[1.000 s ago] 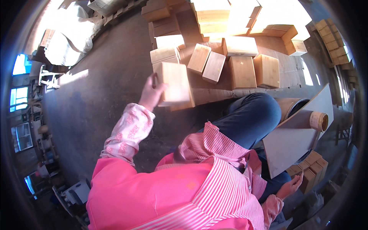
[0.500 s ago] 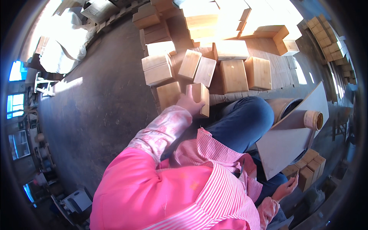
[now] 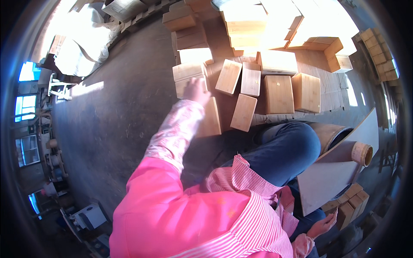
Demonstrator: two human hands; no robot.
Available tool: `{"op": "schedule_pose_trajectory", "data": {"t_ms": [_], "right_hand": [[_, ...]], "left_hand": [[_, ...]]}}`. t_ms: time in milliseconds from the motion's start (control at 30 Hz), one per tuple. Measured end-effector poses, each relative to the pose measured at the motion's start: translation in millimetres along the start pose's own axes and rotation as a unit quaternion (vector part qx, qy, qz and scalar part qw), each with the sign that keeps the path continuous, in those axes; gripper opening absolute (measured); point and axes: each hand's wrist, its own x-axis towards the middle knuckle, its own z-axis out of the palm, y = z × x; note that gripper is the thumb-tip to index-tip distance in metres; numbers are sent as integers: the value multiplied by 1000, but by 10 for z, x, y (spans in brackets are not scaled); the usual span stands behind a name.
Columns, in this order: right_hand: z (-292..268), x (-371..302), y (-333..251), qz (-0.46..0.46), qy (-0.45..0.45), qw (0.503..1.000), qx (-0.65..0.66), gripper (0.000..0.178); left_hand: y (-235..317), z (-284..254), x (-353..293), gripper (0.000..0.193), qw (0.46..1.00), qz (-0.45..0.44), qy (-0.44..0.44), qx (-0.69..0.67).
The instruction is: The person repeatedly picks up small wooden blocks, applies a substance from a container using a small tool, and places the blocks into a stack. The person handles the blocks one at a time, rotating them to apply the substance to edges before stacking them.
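Observation:
My left hand point(image 3: 197, 91) reaches out over the near side of a pale wooden box point(image 3: 182, 87) at the left of the group. Its fingers are slightly blurred but look apart, with nothing seen in them. Just below it stands another wooden box point(image 3: 210, 120), partly hidden by my wrist. A narrow wooden box point(image 3: 244, 112) lies by itself to the right. My right hand point(image 3: 323, 225) is low at the right beside my leg, fingers pressed together around a thin, pale edge too small to name.
More wooden boxes point(image 3: 278, 94) stand on flattened cardboard point(image 3: 331, 96) ahead, the far ones in glaring sunlight. Right of my knee a grey board point(image 3: 325, 178) leans over a round drum point(image 3: 329, 131), with an open tub point(image 3: 361, 154) on it. Several small boxes point(image 3: 355, 200) are stacked below.
My left hand has let go of the narrow box, which now lies farther right of its neighbour, and has moved left and away. The view has shifted slightly; my right hand stays put.

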Motion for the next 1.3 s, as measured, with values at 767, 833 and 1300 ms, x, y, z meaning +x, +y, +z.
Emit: {"op": "schedule_pose_trajectory", "data": {"t_ms": [767,833,1300], "right_hand": [[-23,-48,-65,43,5,999,24,31],[-12,-69,-43,37,17,999,33,31],[214,-20,-92,95,62,981,155,31]], "left_hand": [[-501,-467,393,87,965,-8,-188,183],[-500,-680,341,90,970,-23,-171,172],[362,-1605,130,55,824,-77,-143,-542]]}}
